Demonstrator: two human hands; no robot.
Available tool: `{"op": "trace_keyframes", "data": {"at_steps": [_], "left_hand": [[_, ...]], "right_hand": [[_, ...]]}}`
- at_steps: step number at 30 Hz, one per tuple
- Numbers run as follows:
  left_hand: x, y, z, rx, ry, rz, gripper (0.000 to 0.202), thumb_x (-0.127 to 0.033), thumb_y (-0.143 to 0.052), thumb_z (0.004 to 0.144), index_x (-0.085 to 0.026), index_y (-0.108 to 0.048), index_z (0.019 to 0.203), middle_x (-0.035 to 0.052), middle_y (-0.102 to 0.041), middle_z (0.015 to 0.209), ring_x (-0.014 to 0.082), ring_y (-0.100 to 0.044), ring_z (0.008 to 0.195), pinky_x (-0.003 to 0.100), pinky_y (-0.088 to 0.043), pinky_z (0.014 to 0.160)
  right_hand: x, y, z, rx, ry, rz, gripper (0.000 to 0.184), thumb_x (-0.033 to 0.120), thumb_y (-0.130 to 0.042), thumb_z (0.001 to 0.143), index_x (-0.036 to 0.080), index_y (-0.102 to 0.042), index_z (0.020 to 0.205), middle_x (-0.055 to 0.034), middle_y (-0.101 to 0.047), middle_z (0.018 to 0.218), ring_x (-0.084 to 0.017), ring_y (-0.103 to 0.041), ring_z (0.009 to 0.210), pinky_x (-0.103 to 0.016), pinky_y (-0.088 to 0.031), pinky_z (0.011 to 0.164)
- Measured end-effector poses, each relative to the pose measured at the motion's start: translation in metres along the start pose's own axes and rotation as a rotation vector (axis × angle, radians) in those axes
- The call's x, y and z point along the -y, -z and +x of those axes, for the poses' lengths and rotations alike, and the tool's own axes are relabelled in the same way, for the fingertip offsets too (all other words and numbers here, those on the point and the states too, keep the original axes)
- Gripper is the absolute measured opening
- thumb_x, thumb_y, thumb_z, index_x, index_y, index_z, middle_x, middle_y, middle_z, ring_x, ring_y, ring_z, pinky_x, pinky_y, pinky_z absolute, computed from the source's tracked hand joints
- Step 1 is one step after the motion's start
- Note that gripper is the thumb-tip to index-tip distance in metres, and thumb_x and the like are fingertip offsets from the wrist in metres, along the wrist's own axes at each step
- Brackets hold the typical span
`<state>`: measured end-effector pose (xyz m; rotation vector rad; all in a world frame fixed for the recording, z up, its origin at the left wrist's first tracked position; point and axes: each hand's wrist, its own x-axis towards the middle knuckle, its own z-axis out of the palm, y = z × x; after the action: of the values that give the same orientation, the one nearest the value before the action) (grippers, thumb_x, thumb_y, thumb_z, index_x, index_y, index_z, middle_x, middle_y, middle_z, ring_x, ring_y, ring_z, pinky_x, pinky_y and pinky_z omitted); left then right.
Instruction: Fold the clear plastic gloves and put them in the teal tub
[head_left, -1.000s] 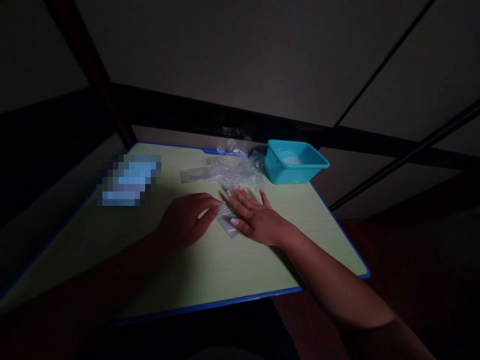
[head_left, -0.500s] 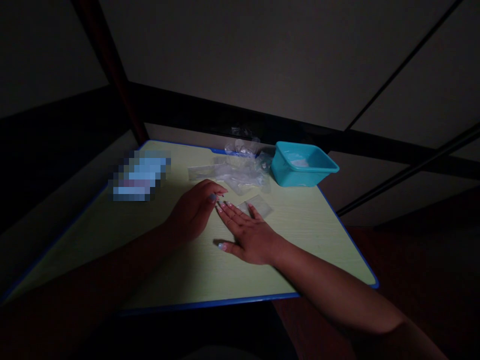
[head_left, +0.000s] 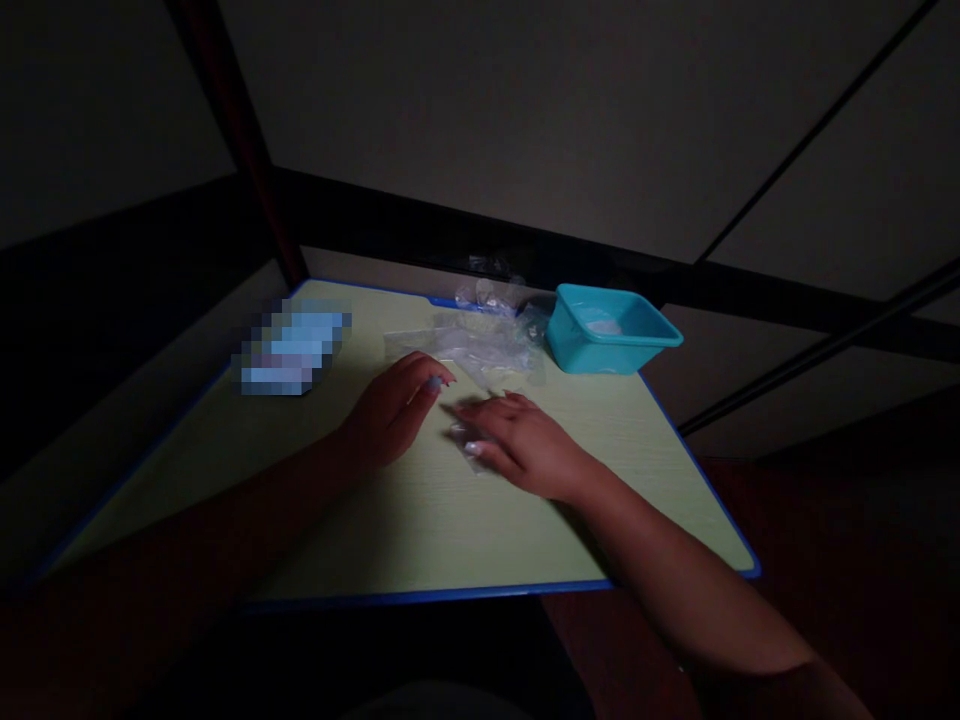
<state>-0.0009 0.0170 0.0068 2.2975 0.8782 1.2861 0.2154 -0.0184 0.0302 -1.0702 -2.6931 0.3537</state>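
Across the foot of the dark wall panels [head_left: 480, 130], my distant view takes in a pale yellow-green tabletop with a blue rim [head_left: 450, 540]. Towards its back lies a loose heap of crumpled clear plastic film [head_left: 476, 350], its right end close by a turquoise rectangular plastic tub [head_left: 604, 350] with something whitish inside. A pixelated bluish block [head_left: 292, 345] sits at the left edge; I can't tell what it is. The right hand [head_left: 536, 450] is palm down near the middle, thumb well apart from loosely extended fingers whose tips blur; I make out nothing gripped between them. The left hand [head_left: 397, 410] curls just beside it, thumb and forefinger nearly meeting, and I cannot tell whether anything is pinched there. Smallest is a flat, clear plastic piece [head_left: 463, 450], under the right hand, one corner showing by its thumb. My worry is that piece: thin and probably slick, it could skid on the smooth top or cling to skin if the right hand lifts unevenly. In this gloom its transparent edge is easy to miss, so a pinch might close on nothing. Straying forward, either hand could snag the heap and drag several layers along.
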Motion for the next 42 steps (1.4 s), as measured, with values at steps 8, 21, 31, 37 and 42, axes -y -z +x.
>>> {"op": "trace_keyframes", "data": {"at_steps": [8, 21, 31, 37, 42], "left_hand": [[0.003, 0.000, -0.002, 0.451, -0.233, -0.087, 0.028, -0.031, -0.050, 0.091, -0.017, -0.065, 0.071, 0.0084, -0.069, 0.092, 0.0194, -0.062, 0.088, 0.031, -0.046, 0.082], [0.007, -0.010, 0.000, 0.236, 0.441, -0.597, 0.069, -0.081, -0.028, 0.081, -0.016, -0.053, 0.084, 0.0091, -0.068, 0.087, 0.0239, -0.070, 0.077, 0.038, -0.049, 0.081], [0.011, -0.012, 0.004, 0.249, 0.581, -0.727, 0.073, -0.086, -0.036, 0.073, -0.015, -0.053, 0.085, 0.0114, -0.071, 0.085, 0.0260, -0.070, 0.072, 0.041, -0.049, 0.079], [0.008, -0.012, 0.003, 0.247, 0.571, -0.690, 0.070, -0.081, -0.032, 0.080, -0.015, -0.054, 0.086, 0.0114, -0.071, 0.085, 0.0249, -0.070, 0.074, 0.042, -0.048, 0.082], [0.006, -0.013, 0.001, 0.232, 0.533, -0.613, 0.063, -0.077, -0.040, 0.081, -0.016, -0.057, 0.082, 0.0078, -0.071, 0.084, 0.0239, -0.071, 0.075, 0.041, -0.048, 0.085]], "right_hand": [[-0.014, 0.008, 0.002, -0.060, -0.141, -0.037, 0.020, 0.026, -0.051, 0.092, 0.013, -0.066, 0.094, -0.0079, -0.067, 0.084, -0.017, -0.059, 0.076, -0.026, -0.041, 0.069], [0.034, 0.009, -0.022, 0.198, -0.055, -0.165, 0.051, 0.044, -0.045, 0.095, 0.031, -0.038, 0.144, -0.0129, -0.039, 0.149, -0.030, -0.033, 0.137, -0.052, -0.032, 0.105], [0.055, -0.006, -0.015, 0.261, -0.093, -0.390, 0.053, 0.047, -0.046, 0.094, 0.012, -0.054, 0.132, -0.0243, -0.050, 0.137, -0.037, -0.042, 0.131, -0.058, -0.035, 0.103], [0.052, -0.017, -0.012, 0.217, -0.117, -0.439, 0.052, 0.045, -0.051, 0.092, 0.005, -0.059, 0.124, -0.0255, -0.056, 0.129, -0.036, -0.049, 0.125, -0.054, -0.040, 0.102], [0.051, -0.023, -0.013, 0.155, -0.039, -0.444, 0.035, 0.033, -0.052, 0.094, 0.007, -0.067, 0.110, -0.0212, -0.063, 0.121, -0.035, -0.053, 0.121, -0.053, -0.045, 0.097]]}}
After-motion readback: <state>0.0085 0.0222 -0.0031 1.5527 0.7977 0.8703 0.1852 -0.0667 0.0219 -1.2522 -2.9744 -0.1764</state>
